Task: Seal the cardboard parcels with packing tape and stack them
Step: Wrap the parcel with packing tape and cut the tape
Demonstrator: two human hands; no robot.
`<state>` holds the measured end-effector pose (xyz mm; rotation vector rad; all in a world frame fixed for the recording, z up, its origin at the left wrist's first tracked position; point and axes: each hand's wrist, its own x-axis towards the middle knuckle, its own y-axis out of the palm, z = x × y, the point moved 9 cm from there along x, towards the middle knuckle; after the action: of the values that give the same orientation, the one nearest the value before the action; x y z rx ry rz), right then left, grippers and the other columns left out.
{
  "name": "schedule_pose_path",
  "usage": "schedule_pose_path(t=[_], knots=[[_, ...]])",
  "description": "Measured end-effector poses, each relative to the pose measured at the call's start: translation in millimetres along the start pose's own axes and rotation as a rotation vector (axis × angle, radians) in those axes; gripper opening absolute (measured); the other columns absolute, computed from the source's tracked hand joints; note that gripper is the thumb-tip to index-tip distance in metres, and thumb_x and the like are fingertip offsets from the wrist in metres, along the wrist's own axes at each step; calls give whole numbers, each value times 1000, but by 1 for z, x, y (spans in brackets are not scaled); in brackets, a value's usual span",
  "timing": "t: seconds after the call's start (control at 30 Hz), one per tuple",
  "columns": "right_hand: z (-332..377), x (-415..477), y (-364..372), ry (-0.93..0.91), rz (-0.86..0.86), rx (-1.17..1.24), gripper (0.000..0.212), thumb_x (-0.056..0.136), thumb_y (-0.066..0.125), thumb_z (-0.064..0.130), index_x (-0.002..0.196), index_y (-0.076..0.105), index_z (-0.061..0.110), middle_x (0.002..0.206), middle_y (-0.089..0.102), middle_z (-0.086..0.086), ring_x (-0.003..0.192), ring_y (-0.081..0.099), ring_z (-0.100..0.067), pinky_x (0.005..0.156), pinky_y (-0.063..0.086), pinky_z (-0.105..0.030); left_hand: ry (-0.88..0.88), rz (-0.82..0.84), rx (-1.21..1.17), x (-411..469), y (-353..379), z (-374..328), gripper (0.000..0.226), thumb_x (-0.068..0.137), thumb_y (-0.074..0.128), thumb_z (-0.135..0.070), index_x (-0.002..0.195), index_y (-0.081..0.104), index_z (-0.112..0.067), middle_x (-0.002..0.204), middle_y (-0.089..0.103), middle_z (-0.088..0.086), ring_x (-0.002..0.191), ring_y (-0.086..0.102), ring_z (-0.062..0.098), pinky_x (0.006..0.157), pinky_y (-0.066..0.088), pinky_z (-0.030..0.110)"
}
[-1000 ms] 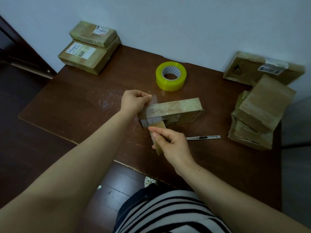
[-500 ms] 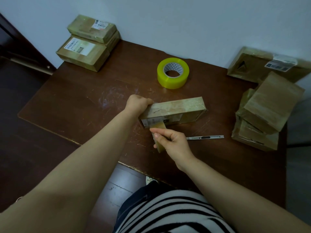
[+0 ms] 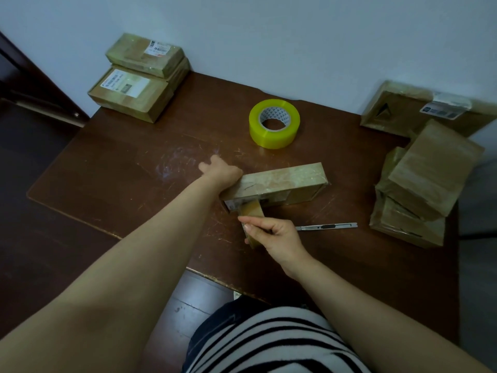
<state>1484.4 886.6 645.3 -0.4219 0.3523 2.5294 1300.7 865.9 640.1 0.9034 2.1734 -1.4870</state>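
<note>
At the near edge of the bench (image 3: 121, 189), just past a striped shirt (image 3: 269, 343) cut off by the bottom of the view, the right hand (image 3: 277, 234) pinched a strip of tape (image 3: 252, 211) between its thumb and fingers (image 3: 254, 224). The strip ran from that hand up to the near face of a parcel (image 3: 282, 181), where its upper end lay stuck; its lower end was covered by the hand. The parcel lay flat in the middle of the bench, long side across, with a label on its near face too small to read. The left hand (image 3: 222, 173) rested against the parcel's left end. It was blurred and most of its fingers were hidden behind the knuckles, so I could not tell whether they were spread or pressed together. A knife (image 3: 326, 226) lay just right of the right hand, apart from the parcel. Farther back lay a roll of tape (image 3: 274, 123), its hole upward. By the right edge sat a loose pile of parcels (image 3: 430, 181), tilted on one another. Behind it a large flat parcel (image 3: 411, 114) stood against the wall, cut off by the frame. At the far left corner two parcels made a stack (image 3: 137, 84).
</note>
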Motion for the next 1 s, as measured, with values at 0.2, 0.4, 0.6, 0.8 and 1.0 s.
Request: schedule_pose_path(t=[0.2, 0.4, 0.6, 0.8, 1.0], knots=[[-6, 3, -2, 37, -6, 11, 26, 90, 60, -2, 114, 67, 3, 74, 70, 11, 64, 62, -1, 63, 49, -14, 633, -398, 413, -60, 2, -70, 55, 93, 34, -63, 80, 61, -18, 88, 68, 10, 86, 64, 34, 64, 36, 33], [-6, 7, -7, 50, -6, -18, 28, 90, 60, 0, 118, 65, 1, 80, 68, 5, 61, 62, -3, 65, 50, -16, 640, -319, 452, -48, 8, -69, 58, 92, 31, -66, 63, 49, -19, 75, 58, 4, 85, 64, 30, 63, 35, 32], [-8, 8, -7, 34, 4, -23, 28, 90, 60, -1, 117, 65, 3, 76, 68, 5, 61, 60, -4, 67, 49, -16, 611, -292, 501, -41, 22, -65, 66, 96, 14, -62, 63, 49, -17, 86, 67, 13, 84, 63, 34, 65, 35, 34], [-9, 9, -7, 32, 39, -34, 26, 90, 61, 1, 113, 68, 13, 72, 69, 15, 63, 61, -3, 68, 49, -16, 532, -31, 498, -14, 28, -59, 78, 80, 12, -82, 57, 50, -17, 66, 52, 4, 65, 51, 23, 64, 37, 34], [-9, 7, -8, 43, 45, -28, 27, 90, 61, 0, 116, 66, 1, 73, 67, 8, 62, 60, -1, 67, 48, -14, 600, -130, 504, -22, 27, -61, 84, 78, 11, -81, 106, 65, -23, 150, 36, 11, 128, 44, 28, 94, 43, 44]])
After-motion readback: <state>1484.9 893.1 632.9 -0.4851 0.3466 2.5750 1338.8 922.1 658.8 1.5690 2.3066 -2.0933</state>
